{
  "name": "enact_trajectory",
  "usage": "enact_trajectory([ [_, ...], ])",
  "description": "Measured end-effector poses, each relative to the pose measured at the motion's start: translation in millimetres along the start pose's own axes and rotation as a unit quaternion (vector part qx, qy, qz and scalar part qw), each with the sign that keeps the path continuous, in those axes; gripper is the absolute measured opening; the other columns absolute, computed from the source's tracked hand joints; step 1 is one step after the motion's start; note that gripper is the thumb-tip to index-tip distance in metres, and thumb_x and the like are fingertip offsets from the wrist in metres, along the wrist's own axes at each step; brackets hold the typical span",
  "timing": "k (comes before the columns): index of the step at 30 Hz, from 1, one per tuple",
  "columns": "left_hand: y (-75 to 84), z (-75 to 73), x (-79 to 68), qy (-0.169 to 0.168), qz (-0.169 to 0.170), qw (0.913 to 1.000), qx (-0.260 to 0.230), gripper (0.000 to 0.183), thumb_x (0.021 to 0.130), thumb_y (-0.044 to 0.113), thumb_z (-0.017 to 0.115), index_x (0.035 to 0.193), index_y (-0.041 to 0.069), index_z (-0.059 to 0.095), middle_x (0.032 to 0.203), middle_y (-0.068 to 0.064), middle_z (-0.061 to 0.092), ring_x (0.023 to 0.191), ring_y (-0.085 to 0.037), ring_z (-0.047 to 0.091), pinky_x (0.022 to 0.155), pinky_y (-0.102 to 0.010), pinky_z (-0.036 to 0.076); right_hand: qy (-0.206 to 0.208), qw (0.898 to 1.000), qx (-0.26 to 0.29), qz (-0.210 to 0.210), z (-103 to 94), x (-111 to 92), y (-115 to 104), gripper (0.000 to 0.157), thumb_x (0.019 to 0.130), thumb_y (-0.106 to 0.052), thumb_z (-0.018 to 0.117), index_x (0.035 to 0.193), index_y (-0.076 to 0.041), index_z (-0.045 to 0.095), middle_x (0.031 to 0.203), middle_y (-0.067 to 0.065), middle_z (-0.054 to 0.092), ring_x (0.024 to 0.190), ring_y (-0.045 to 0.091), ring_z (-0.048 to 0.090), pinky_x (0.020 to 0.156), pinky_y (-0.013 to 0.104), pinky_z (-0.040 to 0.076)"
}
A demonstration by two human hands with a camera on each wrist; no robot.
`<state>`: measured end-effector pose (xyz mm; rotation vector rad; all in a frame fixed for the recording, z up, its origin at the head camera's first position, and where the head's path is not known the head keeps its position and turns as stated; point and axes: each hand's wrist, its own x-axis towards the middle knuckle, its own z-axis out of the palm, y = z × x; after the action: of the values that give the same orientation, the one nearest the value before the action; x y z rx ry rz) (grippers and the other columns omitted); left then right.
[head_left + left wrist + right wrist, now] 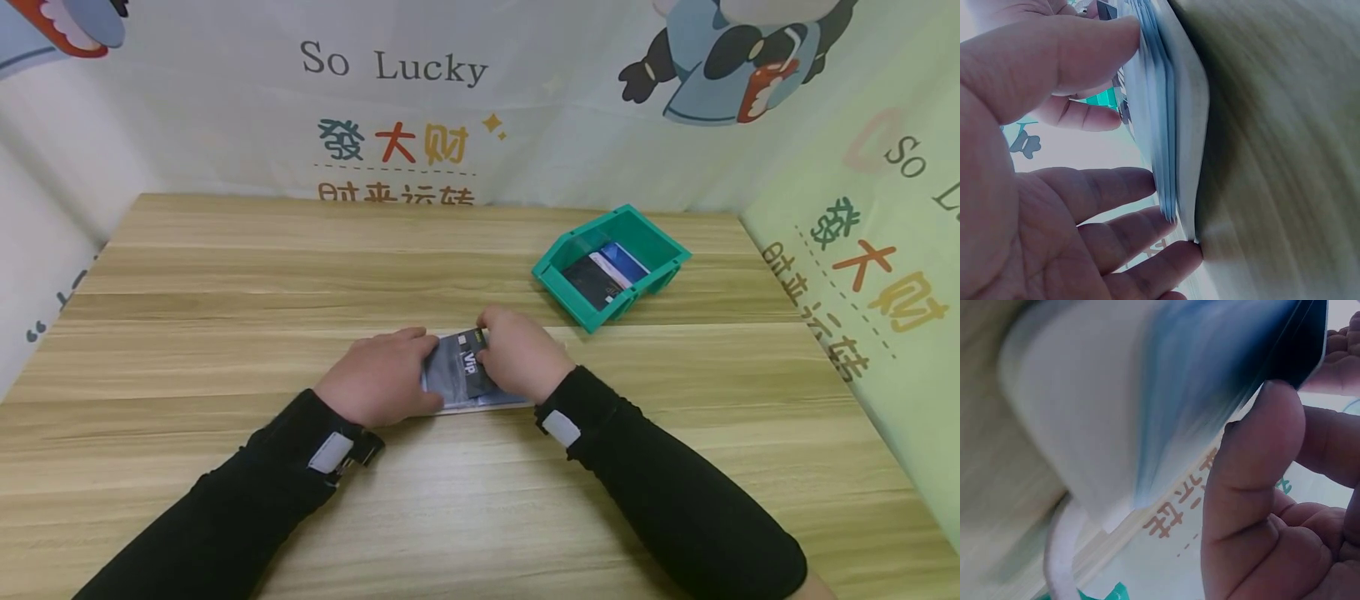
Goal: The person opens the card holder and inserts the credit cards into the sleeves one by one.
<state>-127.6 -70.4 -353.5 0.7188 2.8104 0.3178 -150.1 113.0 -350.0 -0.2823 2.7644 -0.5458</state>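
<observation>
Had the dark Vip card [471, 367] around mid-frame, pinched in the fingers of the nearer right hand [527, 354], long axis roughly up-down, while gripping the sleeve booklet [447, 379] left-end with the left hand [384, 377].

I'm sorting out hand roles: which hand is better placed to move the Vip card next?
Probably the right hand: it pinches the Vip card and is nearer the green bin. The left hand rests against the booklet, better placed to steady it.
</observation>
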Motion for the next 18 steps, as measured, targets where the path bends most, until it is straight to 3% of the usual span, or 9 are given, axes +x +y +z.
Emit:
enact_trajectory([
  [18, -0.8, 1.1, 0.4, 0.008, 0.007, 0.9999, -0.011, 0.076, 0.073, 0.040, 0.071, 0.134, 0.001, 0.047, 0.134, -0.017, 0.048, 0.108, -0.030, 0.050, 0.090, -0.049, 0.042, -0.004, 0.999, -0.013, -0.030, 6.9, -3.6, -7.1, 0.044, 0.091, -0.017, 0.060, 0.130, -0.003, 0.049, 0.116, 0.009, 0.059, 0.090, 0.012, 0.053, 0.081, 0.033, 0.049],
])
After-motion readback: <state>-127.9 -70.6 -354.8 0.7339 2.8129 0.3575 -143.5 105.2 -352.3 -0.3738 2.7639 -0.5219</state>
